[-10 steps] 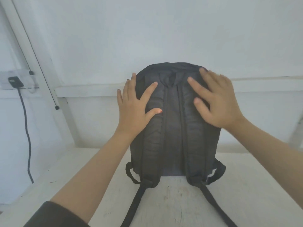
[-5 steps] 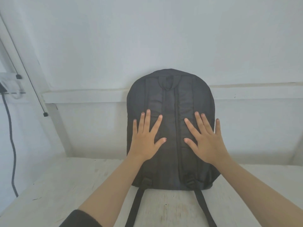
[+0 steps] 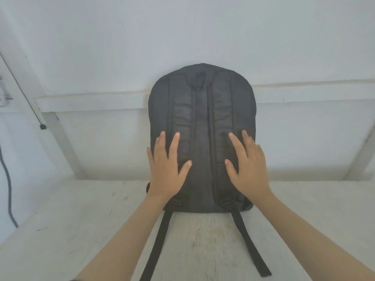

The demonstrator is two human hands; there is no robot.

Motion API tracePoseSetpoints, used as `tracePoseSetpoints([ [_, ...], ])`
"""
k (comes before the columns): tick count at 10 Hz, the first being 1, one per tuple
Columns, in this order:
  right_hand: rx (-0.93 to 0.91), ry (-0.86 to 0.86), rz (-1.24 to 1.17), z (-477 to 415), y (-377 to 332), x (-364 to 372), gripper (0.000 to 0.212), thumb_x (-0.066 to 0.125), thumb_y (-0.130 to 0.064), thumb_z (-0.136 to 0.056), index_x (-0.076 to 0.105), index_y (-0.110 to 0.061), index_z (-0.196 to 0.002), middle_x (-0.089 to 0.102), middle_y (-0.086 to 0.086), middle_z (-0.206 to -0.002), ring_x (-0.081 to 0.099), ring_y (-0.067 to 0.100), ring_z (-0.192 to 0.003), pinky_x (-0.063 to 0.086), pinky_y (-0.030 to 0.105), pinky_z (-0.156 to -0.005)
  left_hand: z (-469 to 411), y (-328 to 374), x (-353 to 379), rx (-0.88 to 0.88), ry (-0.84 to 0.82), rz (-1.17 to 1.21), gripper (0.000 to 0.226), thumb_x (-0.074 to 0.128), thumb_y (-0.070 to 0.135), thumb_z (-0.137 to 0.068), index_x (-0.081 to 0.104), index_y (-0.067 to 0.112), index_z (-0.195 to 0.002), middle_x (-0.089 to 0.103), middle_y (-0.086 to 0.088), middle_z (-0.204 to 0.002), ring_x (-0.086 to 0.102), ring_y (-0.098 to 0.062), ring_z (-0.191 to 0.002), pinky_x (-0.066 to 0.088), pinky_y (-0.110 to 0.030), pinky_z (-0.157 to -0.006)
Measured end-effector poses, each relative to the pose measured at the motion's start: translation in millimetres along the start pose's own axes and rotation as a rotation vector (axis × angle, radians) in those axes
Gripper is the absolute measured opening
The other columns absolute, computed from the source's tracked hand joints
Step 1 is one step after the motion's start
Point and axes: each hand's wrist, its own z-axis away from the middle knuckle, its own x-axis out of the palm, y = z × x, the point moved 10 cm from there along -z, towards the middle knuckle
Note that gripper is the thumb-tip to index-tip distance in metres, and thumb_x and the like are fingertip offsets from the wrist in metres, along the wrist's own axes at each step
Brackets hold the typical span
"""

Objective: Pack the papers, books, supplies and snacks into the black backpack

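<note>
The black backpack (image 3: 202,122) stands upright on the white table (image 3: 60,230), leaning against the wall, its strap side toward me. Two long straps trail forward across the table. My left hand (image 3: 167,169) lies flat on the lower left of the pack with fingers straight and spread. My right hand (image 3: 248,167) lies flat on the lower right, fingers straight. Neither hand holds anything. No papers, books, supplies or snacks are in view.
A white wall with a horizontal ledge (image 3: 91,102) runs behind the backpack. A black cable (image 3: 8,189) hangs down the wall at the far left, and a thin cord with a small black end (image 3: 42,126) hangs beside a slanted white post.
Both hands have slid down from the top of the backpack to its lower part. The backpack stays upright against the wall; the view has tilted.
</note>
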Motion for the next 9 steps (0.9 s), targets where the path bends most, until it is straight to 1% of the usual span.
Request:
tracePoseSetpoints([
  [1,0.199,0.125,-0.124,53,13,-12,0.047,0.061,-0.020,-0.083,0.047,-0.009,-0.126,0.058,0.012,-0.113,0.054,0.028,-0.102,0.042,0.036,-0.085,58,-28,3,-0.242,0.015,0.154,0.083,0.067,0.036,-0.083,0.019,0.011,-0.146,0.019,-0.022,-0.151,0.022,-0.036,-0.138,0.020,-0.051,-0.111],
  [2,0.406,-0.007,-0.097,111,34,9,0.031,0.070,-0.017,-0.079,0.057,-0.007,-0.105,0.059,0.006,-0.087,0.057,0.027,-0.080,0.038,0.032,-0.067,122,-62,23,-0.518,-0.098,0.201,0.081,0.073,0.032,-0.077,0.030,0.002,-0.139,0.037,-0.021,-0.139,0.037,-0.036,-0.126,0.036,-0.049,-0.099],
  [3,0.579,-0.207,-0.010,154,49,27,0.020,0.062,-0.030,-0.086,0.061,-0.013,-0.096,0.058,0.002,-0.088,0.047,0.020,-0.078,0.033,0.031,-0.067,165,-78,36,-0.644,-0.260,0.093,0.058,0.067,0.037,-0.082,0.049,0.008,-0.128,0.048,-0.017,-0.126,0.042,-0.034,-0.115,0.037,-0.042,-0.092],
  [4,0.608,-0.342,0.040,172,51,34,0.021,0.055,-0.036,-0.091,0.064,-0.020,-0.100,0.060,0.003,-0.098,0.038,0.015,-0.081,0.033,0.029,-0.070,181,-80,37,-0.636,-0.300,0.076,0.027,0.064,0.033,-0.084,0.066,0.017,-0.106,0.058,-0.011,-0.112,0.045,-0.031,-0.108,0.035,-0.038,-0.088],
  [5,0.604,-0.364,-0.096,173,44,32,0.014,0.059,-0.028,-0.090,0.068,-0.018,-0.093,0.061,0.004,-0.099,0.042,0.014,-0.082,0.034,0.026,-0.070,186,-72,25,-0.625,-0.269,0.053,0.018,0.068,0.030,-0.081,0.071,0.019,-0.096,0.061,-0.003,-0.107,0.048,-0.028,-0.106,0.031,-0.039,-0.089],
  [6,0.661,-0.422,-0.316,178,37,34,0.011,0.058,-0.024,-0.092,0.061,-0.019,-0.083,0.063,-0.003,-0.087,0.052,0.010,-0.074,0.036,0.019,-0.061,189,-65,15,-0.618,-0.231,0.146,0.013,0.062,0.030,-0.087,0.071,0.024,-0.094,0.066,0.006,-0.099,0.055,-0.018,-0.091,0.035,-0.032,-0.078],
  [7,0.783,-0.531,-0.526,190,35,37,0.007,0.060,-0.024,-0.090,0.059,-0.020,-0.085,0.067,0.000,-0.077,0.060,0.013,-0.069,0.041,0.020,-0.059,200,-64,30,-0.731,-0.357,0.448,0.027,0.051,0.027,-0.094,0.066,0.019,-0.114,0.068,0.004,-0.107,0.060,-0.012,-0.096,0.045,-0.030,-0.087],
  [8,0.814,-0.605,-0.564,199,31,37,0.008,0.064,-0.024,-0.087,0.063,-0.018,-0.093,0.068,0.001,-0.077,0.062,0.014,-0.069,0.046,0.021,-0.062,211,-58,34,-0.723,-0.455,0.481,0.032,0.049,0.020,-0.094,0.061,0.017,-0.124,0.063,0.001,-0.120,0.058,-0.015,-0.106,0.044,-0.027,-0.093],
  [9,0.724,-0.671,-0.303,200,31,28,0.031,0.062,-0.035,-0.087,0.056,-0.023,-0.115,0.061,-0.007,-0.092,0.059,0.010,-0.083,0.042,0.020,-0.065,208,-62,21,-0.717,-0.430,0.370,0.040,0.053,0.018,-0.093,0.052,0.017,-0.133,0.056,-0.009,-0.127,0.055,-0.023,-0.111,0.042,-0.027,-0.091],
])
